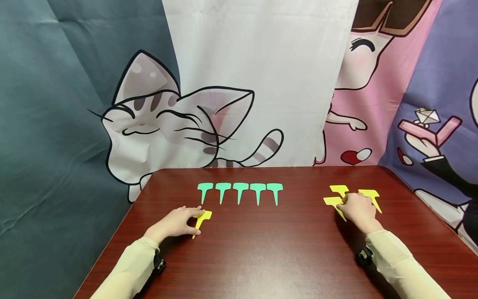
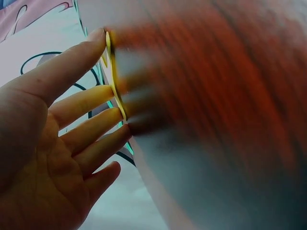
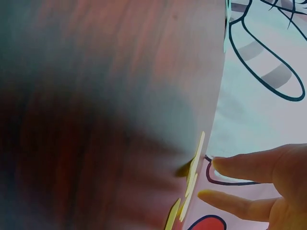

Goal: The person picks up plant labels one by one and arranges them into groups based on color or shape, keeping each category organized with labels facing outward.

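Observation:
Near the left of the table, my left hand (image 1: 184, 221) rests its fingertips on a yellow T-shaped plant label (image 1: 204, 216). In the left wrist view the fingers (image 2: 88, 103) are spread and nearly straight, with the thumb at one end of the label. My right hand (image 1: 359, 209) is over a group of yellow plant labels (image 1: 369, 193) at the right; it partly covers them. In the right wrist view its thumb and a finger stand apart, with a small gap to the yellow labels (image 3: 195, 160). Other fingers are out of that view.
Several green T-shaped plant labels (image 1: 240, 187) lie in a row toward the back of the brown table (image 1: 261, 249), stems pointing to me. A printed cartoon cloth (image 1: 261, 62) hangs behind the table's back edge. Dark wrist devices (image 1: 364, 256) sit on both wrists.

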A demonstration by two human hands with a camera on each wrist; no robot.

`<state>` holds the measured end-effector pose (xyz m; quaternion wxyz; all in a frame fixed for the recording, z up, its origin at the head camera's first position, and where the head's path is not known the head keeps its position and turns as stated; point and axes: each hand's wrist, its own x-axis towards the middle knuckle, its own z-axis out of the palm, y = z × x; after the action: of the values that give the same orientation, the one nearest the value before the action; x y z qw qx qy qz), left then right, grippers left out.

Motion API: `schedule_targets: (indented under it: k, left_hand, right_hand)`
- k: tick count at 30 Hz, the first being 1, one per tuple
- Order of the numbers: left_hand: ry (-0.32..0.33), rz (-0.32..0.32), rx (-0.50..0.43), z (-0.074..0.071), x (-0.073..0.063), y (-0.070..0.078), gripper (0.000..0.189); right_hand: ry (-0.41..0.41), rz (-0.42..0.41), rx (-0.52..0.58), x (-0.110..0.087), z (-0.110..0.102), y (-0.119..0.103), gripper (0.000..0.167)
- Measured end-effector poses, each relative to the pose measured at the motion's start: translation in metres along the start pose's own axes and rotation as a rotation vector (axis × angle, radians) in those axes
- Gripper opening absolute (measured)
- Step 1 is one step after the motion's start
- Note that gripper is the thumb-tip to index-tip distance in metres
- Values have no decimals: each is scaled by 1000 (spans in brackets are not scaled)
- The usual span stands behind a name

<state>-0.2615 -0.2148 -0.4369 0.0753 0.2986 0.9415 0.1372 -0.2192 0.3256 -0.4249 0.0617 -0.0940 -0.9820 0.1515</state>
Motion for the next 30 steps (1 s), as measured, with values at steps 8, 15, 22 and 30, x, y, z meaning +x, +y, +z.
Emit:
schedule_targets:
  k: [8, 15, 22, 30]
  left_hand:
    - [0, -19, -4, 0, 0, 1, 67]
    - [12, -22, 12, -1, 1, 1, 67]
    - [14, -36, 3, 1, 0, 0, 67]
    - [18, -35, 1, 2, -1, 1, 66]
  right_hand:
    - [-47, 27, -3, 1, 0, 1, 27]
    - [-65, 44, -11, 4, 0, -1, 25]
    - [-60, 68, -17, 7, 1, -1, 35]
    - [-83, 92, -8, 9, 2, -2, 54]
